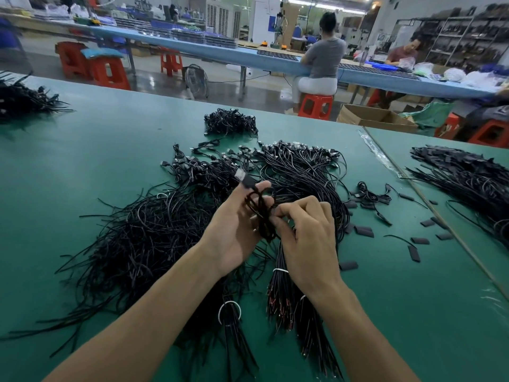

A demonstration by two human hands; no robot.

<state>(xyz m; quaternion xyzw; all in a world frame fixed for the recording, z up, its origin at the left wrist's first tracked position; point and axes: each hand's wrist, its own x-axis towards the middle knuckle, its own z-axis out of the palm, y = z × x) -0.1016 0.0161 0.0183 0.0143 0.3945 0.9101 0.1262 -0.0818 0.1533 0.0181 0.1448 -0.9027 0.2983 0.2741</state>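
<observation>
Above a green table [82, 161], my left hand [234, 230] holds a coiled black USB cable [261, 213] across its palm and fingers. The cable's silver plug [240, 176] sticks up past the fingertips. My right hand [305, 238] pinches the same coil from the right with curled fingers. Under both hands lies a big heap of loose black cables [143, 238]. A tied bundle with a white band [281, 271] runs below my right hand.
A small coiled pile [230, 122] sits further back, more cable piles lie at far left [22, 100] and far right [468, 183]. Short black sleeve pieces [363, 231] are scattered to the right. Two people sit at a blue bench behind, among red stools [315, 106].
</observation>
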